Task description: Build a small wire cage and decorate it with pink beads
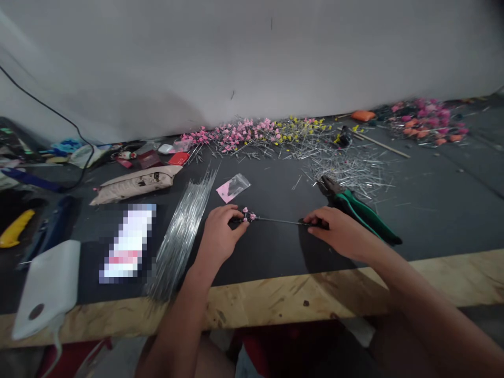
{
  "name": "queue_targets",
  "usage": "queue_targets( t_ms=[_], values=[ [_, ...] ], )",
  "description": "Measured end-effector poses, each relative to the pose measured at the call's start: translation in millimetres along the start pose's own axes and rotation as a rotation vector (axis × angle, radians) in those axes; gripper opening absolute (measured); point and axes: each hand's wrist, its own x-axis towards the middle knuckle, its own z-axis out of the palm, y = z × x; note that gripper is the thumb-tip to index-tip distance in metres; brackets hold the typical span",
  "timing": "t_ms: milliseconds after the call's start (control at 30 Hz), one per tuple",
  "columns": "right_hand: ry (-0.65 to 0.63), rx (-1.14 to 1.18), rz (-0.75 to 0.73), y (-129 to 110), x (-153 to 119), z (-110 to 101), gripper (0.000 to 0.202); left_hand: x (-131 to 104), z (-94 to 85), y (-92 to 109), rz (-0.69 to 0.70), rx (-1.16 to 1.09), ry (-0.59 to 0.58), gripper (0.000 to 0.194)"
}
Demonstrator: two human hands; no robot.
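My left hand (221,234) is closed on the head of a wire stem, where small pink flowers (248,215) show at the fingertips. From there the thin wire stem (279,220) runs to the right, just above the dark tabletop. My right hand (329,230) pinches the stem's other end, beside something small and dark at its fingertips that I cannot make out. Green-handled pliers (356,207) lie right behind my right hand. Left of my left hand is a bundle of straight silvery wires (181,226). A small clear zip bag (233,187) with a pink part lies just beyond it.
Pink flower stems (248,134) and yellow ones (301,128) lie along the wall. Loose wire pieces (350,168) are scattered behind the pliers. At left are a blurred phone (128,244), a white corded device (51,283) and a beige packet (136,184). A wooden edge (268,304) fronts the table.
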Motion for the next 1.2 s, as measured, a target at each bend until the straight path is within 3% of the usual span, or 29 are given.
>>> queue_targets(
  t_ms=[133, 367, 533, 1033, 1200],
  values=[
    [-0.002, 0.017, 0.061, 0.2, -1.1, -4.4, 0.016, -0.6, -2.9, -1.1, 0.004, -0.033, -0.011, 0.015],
    [-0.003, 0.020, 0.077, 2.7, 2.2, -4.2, 0.015, -1.5, -9.4, -6.3, -0.120, -0.044, -0.059, 0.048],
    [0.020, 0.017, 0.049, 6.4, 3.9, -2.5, 0.011, -0.6, -13.0, -6.3, -0.121, -0.048, -0.109, 0.044],
    [0.080, -0.063, -0.057, 1.1, 9.0, 9.5, 0.016, 3.5, -12.1, -3.9, -0.072, 0.007, -0.118, 0.041],
    [0.155, -0.144, -0.115, -1.9, 5.5, 16.2, 0.016, 4.2, -12.1, -4.5, -0.044, 0.005, -0.122, 0.040]
  ],
)
